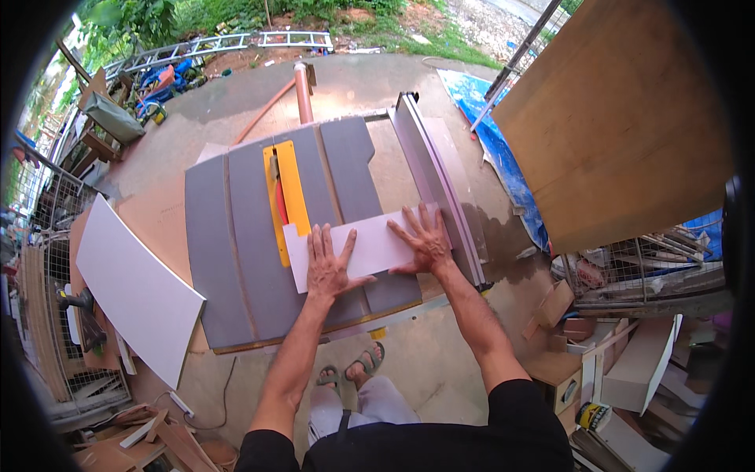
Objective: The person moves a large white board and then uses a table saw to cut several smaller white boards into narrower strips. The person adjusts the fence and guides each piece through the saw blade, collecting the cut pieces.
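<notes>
A white rectangular board [368,245] lies flat across the grey table saw top [267,307], with a small notch at its far left corner. My left hand [326,263] presses on its left part, fingers spread. Toward its right end, my right hand [425,242] also rests with fingers spread, close to the long metal rip fence [432,181]. The board's left end meets the yellow insert plate [294,189], where a red part [281,203] and the saw blade [274,165] stand in the slot.
A large white panel [138,283] lies at the left, near a cordless drill [75,300]. At the right leans a big brown plywood sheet [621,126] over a blue tarp [503,141]. Wood offcuts [169,440] are piled low left; a ladder [228,43] lies behind.
</notes>
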Motion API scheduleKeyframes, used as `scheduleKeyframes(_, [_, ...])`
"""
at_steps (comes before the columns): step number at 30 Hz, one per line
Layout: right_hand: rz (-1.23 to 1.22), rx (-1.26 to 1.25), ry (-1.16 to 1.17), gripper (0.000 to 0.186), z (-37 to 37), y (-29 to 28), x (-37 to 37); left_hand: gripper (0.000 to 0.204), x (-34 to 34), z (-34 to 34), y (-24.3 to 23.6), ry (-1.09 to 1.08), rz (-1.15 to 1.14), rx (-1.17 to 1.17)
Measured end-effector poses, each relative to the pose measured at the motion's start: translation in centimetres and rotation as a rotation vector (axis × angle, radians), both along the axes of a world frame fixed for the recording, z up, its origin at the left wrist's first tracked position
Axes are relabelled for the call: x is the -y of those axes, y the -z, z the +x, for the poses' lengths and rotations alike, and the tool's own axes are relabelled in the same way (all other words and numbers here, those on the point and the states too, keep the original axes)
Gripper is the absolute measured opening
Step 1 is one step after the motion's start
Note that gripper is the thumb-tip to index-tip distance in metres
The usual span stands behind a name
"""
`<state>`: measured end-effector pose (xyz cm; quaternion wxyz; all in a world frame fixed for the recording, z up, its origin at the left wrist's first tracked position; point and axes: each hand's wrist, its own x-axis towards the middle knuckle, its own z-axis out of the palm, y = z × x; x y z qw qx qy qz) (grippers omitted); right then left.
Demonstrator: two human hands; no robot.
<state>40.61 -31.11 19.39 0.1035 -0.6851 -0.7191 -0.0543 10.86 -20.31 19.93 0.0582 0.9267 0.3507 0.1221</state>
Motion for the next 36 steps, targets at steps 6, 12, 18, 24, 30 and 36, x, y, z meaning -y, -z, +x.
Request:
scheduleKeyframes(6, [-0.064, 0.006, 0.023, 0.136, -0.3, -0.4, -0.2, 0.131, -0.2, 0.0, -0.3, -0.013, 0.022, 0.006])
scheduleKeyframes(12, [-0.012, 0.011, 0.005, 0.136, -0.1, -0.2, -0.4, 0.134, -0.4, 0.2, 0.3, -0.015, 0.027, -0.025])
scheduleKeyframes(18, [-0.034, 0.03, 0.02, 0.138, 0.3, 0.3, -0.6, 0.136, -0.8, 0.3, 0.3, -0.001, 0.018, -0.012])
scheduleKeyframes(24, [0.016, 0.035, -0.025, 0.139, 0.2, 0.8, -1.0, 0.137, -0.9, 0.1, -0.1, -0.032, -0.023, -0.02])
scheduleKeyframes(30, [0.022, 0.086, -0.02, 0.14, 0.3, 1.1, -1.0, 0.137, -0.8, 0.0, 0.2, -0.033, -0.034, 0.054])
scheduleKeyframes(36, [0.033, 0.098, -0.021, 0.14, 0.5, 1.4, -1.0, 0.136, -0.9, 0.0, 0.6, -0.031, -0.005, 0.07])
